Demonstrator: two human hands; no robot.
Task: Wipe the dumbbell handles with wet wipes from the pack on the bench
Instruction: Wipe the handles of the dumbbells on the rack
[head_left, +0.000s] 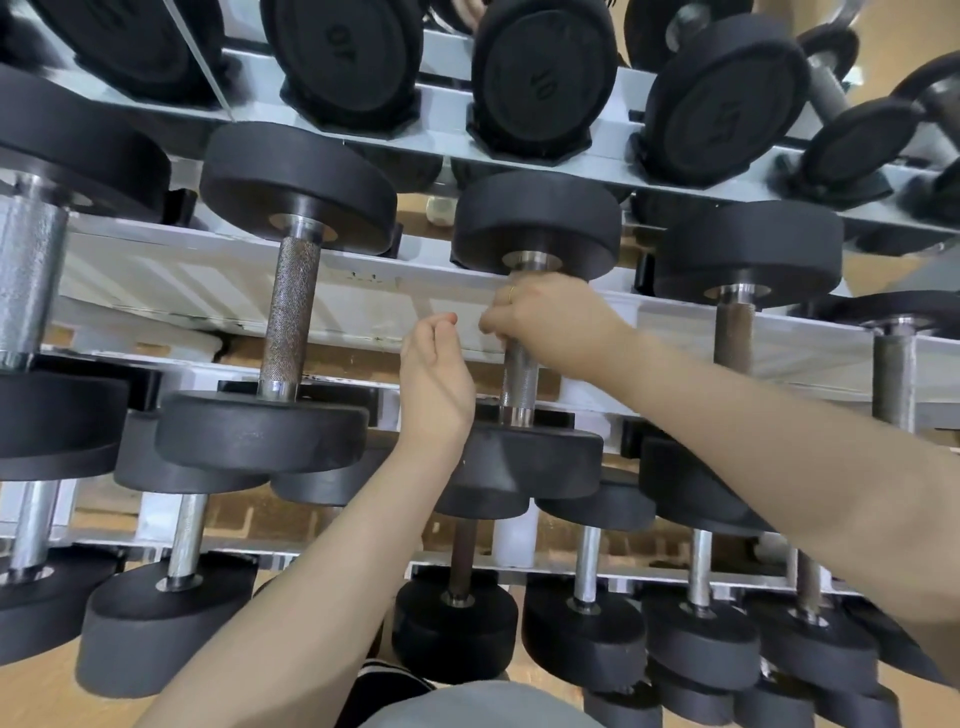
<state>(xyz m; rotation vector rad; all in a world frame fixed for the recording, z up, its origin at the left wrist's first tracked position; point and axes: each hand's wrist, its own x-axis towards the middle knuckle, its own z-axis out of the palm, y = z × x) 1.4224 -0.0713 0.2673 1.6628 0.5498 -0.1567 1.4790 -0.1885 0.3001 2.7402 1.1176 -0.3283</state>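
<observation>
My right hand (550, 325) is closed around the upper part of the knurled steel handle (519, 379) of a black dumbbell (535, 457) on the middle shelf of the rack. No wipe shows clearly under its fingers. My left hand (436, 374) hovers just left of that handle without touching it. Its fingers are curled in, its fingertips are together, and nothing shows in it. One dumbbell to the left, a darker rusty handle (288, 317) stands free. The wet wipe pack and the bench are out of view.
The white metal rack (208, 291) holds rows of black dumbbells above, beside and below my hands. A thick chrome handle (28, 280) is at the far left and another rusty handle (733, 338) at the right. Wooden floor (36, 696) lies below.
</observation>
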